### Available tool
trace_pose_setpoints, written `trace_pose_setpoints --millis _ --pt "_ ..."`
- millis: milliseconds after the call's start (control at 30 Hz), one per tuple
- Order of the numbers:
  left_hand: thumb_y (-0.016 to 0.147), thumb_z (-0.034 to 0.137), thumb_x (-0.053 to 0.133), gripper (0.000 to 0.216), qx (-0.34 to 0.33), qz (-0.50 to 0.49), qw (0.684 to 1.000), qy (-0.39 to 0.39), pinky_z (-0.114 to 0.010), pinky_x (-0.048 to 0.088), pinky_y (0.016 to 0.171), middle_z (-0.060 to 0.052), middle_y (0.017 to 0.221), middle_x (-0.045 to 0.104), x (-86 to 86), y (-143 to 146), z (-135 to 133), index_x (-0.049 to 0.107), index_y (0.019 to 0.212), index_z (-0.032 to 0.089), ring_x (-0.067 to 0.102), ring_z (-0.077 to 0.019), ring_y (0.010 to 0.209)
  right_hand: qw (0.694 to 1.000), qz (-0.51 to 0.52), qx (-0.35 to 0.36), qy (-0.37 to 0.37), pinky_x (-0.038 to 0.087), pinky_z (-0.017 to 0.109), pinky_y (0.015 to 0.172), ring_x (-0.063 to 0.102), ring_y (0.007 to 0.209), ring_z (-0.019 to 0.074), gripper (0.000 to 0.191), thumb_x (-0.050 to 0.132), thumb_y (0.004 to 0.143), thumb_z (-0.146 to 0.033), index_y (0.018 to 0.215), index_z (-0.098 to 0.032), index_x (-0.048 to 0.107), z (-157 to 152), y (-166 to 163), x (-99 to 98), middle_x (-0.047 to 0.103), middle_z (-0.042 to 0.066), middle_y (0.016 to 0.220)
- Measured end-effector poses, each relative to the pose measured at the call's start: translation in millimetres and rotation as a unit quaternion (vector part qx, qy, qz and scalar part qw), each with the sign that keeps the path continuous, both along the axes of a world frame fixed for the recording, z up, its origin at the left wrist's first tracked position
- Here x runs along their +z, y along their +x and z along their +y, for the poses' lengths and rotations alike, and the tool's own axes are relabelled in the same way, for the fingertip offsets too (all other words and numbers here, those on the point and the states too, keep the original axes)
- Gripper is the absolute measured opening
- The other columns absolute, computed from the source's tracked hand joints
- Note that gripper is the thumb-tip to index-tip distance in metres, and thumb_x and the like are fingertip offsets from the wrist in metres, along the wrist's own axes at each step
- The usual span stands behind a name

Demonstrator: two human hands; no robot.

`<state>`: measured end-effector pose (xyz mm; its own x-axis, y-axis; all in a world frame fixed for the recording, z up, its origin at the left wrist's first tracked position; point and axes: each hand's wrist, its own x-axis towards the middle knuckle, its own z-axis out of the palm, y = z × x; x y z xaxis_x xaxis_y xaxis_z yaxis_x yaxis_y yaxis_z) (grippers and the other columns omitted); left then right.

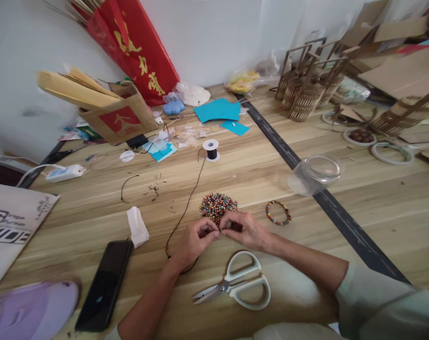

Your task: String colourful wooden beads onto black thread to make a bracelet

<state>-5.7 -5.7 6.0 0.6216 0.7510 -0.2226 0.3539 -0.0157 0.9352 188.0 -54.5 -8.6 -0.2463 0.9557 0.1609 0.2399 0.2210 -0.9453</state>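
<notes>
My left hand [195, 240] and my right hand [244, 230] meet fingertip to fingertip over the wooden table [377, 198], just in front of a pile of small multicoloured beads [218, 206]. Both hands are pinched closed. A thin black cord [192, 191] runs from the left hand's fingers up to a white spool [211, 150]. What the right fingers pinch is too small to make out. A finished bead bracelet [278, 212] lies right of the pile.
White-handled scissors [237, 284] lie near me, a black phone [104, 283] and crumpled tissue [137, 226] to the left. A clear plastic jar [315, 174] lies tipped at right. Cardboard box [118, 118], teal paper [219, 111] and wooden baskets [304, 94] stand behind.
</notes>
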Motion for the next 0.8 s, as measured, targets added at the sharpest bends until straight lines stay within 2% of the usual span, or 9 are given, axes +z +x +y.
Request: trace_pose_setpoints --millis 200,467,800 --pt "0.078 0.026 0.065 0.011 0.0 0.005 1.0 0.008 -0.021 0.04 0.06 0.001 0.068 0.058 -0.6 0.6 -0.4 0.061 0.078 0.015 0.054 -0.0125 0.064 1.0 -0.007 0.004 0.006 0.045 0.02 0.059 0.056 0.066 0.0116 0.008 0.062 0.086 -0.023 0.085 -0.016 0.063 -0.5 0.5 1.3 0.063 0.001 0.075" --pt "0.077 0.027 0.066 0.013 0.002 0.001 1.0 0.006 -0.02 0.037 0.057 0.003 0.065 0.055 1.9 1.2 -1.2 0.06 0.077 0.016 0.05 -0.0112 0.061 0.998 -0.016 0.015 0.058 0.048 0.024 0.064 0.06 0.073 0.0146 0.014 0.061 0.09 -0.028 0.088 -0.015 0.066 0.9 1.5 -2.1 0.066 0.006 0.082" --pt "0.079 0.027 0.065 0.013 -0.001 0.002 1.0 0.01 -0.02 0.038 0.058 0.002 0.067 0.056 -3.1 -0.5 -0.2 0.06 0.079 0.016 0.051 -0.0114 0.063 0.999 -0.015 -0.001 0.029 0.045 0.022 0.06 0.059 0.069 0.013 0.01 0.059 0.088 -0.023 0.089 -0.015 0.065 -1.4 0.1 1.9 0.067 0.004 0.079"
